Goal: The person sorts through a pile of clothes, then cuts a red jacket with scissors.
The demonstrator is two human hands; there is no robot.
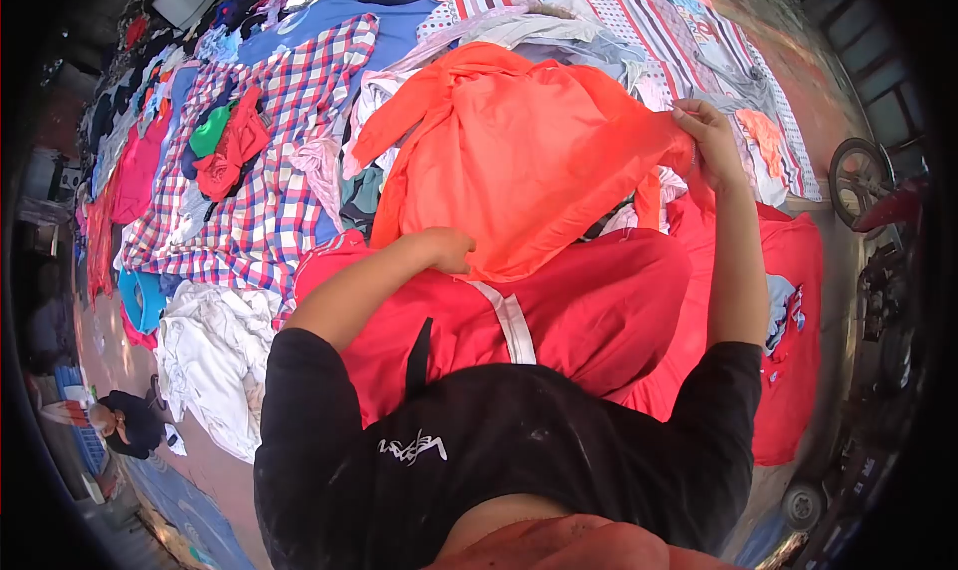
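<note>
One orange-red long-sleeved garment (529,151), spread out just ahead of the lap.

Garment's near edge overlaps the red trousers (609,305) of the seated wearer. Right hand (707,136) closed, garment edge pinched between thumb and fingers, held out to the right. Left hand (446,250) at the near edge, fingers bent inward; cannot tell whether cloth is gripped.

Clothes lie heaped all around. To the left, a red, white and blue checked cloth (289,121), with a crumpled red garment (235,151) and a green piece (210,131) on top. Nearer, white crumpled clothing (215,360) beside a turquoise item (143,300). Beyond the garment, a striped and dotted sheet (649,16). To the right, red fabric (793,370) on the ground; farther out, a spoked wheel (858,184). Another person (130,425), well apart at far left.
</note>
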